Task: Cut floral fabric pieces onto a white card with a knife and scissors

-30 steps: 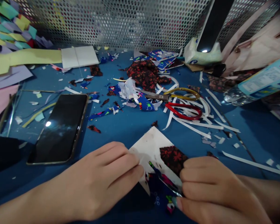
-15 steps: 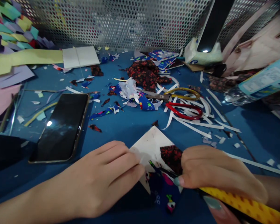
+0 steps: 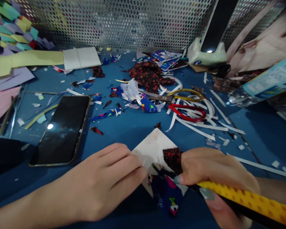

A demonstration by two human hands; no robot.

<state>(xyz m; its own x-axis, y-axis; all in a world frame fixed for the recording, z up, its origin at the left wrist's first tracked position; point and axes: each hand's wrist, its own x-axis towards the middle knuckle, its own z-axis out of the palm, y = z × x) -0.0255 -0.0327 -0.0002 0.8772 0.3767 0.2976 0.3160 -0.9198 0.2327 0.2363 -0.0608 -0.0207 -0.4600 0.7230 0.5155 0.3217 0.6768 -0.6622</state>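
A white square card [image 3: 154, 144] lies cornerwise on the blue table, with a patch of dark red-flowered fabric [image 3: 173, 159] and a blue printed fabric piece [image 3: 168, 194] on it. My left hand [image 3: 109, 181] has its fingers curled together over the card's left edge, holding it. Closed round a yellow-and-black handled tool [image 3: 243, 198], which looks like a craft knife, is my right hand [image 3: 216, 168]. The tool's slim dark tip points left over the blue fabric; whether it touches is hard to tell. My right fingers partly hide the card's right side.
Scissors [image 3: 166, 98] with red and yellow handles lie among white strips and fabric scraps. A phone [image 3: 63, 130] rests at left. A clear bottle [image 3: 264, 82] lies at right, near a tissue pack [image 3: 207, 57]. A perforated metal panel [image 3: 124, 25] stands behind.
My right hand and the tool have shifted slightly left and up over the card. My left hand and the card stay almost where they were.
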